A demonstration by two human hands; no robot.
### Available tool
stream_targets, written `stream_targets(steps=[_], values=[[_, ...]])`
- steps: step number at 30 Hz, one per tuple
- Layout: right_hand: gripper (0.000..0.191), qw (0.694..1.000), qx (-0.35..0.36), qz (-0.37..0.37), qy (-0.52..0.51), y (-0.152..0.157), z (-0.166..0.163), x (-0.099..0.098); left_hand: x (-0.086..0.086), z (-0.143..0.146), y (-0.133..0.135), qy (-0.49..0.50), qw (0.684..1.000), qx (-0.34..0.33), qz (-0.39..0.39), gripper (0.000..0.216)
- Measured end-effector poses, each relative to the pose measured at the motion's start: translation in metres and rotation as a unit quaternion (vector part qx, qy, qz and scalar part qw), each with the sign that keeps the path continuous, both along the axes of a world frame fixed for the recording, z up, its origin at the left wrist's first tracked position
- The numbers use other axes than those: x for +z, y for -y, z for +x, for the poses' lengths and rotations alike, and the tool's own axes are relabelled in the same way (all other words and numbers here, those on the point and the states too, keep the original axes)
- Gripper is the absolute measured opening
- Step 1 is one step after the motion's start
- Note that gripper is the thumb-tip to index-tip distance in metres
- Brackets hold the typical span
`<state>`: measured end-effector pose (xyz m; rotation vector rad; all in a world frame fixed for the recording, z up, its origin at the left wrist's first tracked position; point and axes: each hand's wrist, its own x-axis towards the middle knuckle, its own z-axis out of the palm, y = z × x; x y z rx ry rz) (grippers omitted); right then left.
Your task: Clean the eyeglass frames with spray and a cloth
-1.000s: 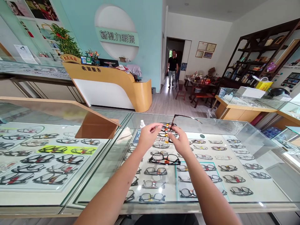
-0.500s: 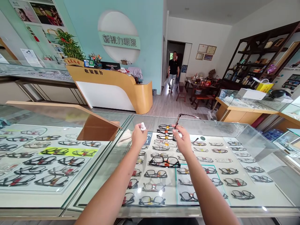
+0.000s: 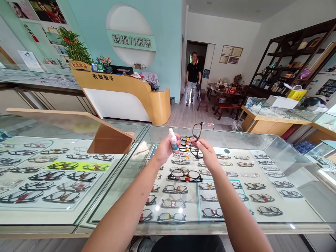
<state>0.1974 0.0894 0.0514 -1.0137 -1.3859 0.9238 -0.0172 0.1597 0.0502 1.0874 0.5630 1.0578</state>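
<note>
My left hand (image 3: 165, 149) is closed around a small white spray bottle (image 3: 173, 140) with a bluish label, its top pointing up and slightly left. In my right hand (image 3: 206, 151) is a pair of dark-framed glasses (image 3: 197, 131), pinched near the bridge and turned so the two lenses stand one above the other. Bottle and glasses are apart, both above the glass display case. Another black pair of glasses (image 3: 185, 175) lies below, between my forearms. A folded pale cloth (image 3: 141, 149) rests on the glass left of my left hand.
Rows of glasses fill the display case (image 3: 288, 217). A brown cardboard box (image 3: 110, 138) stands on the glass at left. Beyond are a curved counter (image 3: 160, 105), a wooden table (image 3: 225, 91) with benches, and a person (image 3: 193, 75) near the doorway.
My left hand has moved right with the bottle, now showing more of its label. The glasses in my right hand have turned upright, lenses facing me. The person at the back has come nearer.
</note>
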Motion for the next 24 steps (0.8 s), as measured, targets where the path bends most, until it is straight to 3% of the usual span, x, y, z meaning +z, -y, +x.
stream_targets(steps=[5, 11, 24], values=[[0.047, 0.998, 0.056, -0.025, -0.004, 0.005, -0.007, 0.003, 0.006, -0.003, 0.007, 0.028, 0.995, -0.091, -0.043, 0.078], [0.048, 0.997, 0.064, -0.031, 0.011, 0.009, -0.012, 0.005, 0.006, 0.000, 0.012, 0.000, 0.991, -0.129, -0.024, 0.087], [0.046, 0.992, 0.114, -0.037, 0.045, 0.009, -0.014, 0.001, -0.011, 0.012, 0.008, -0.158, 0.986, 0.036, 0.034, 0.085]])
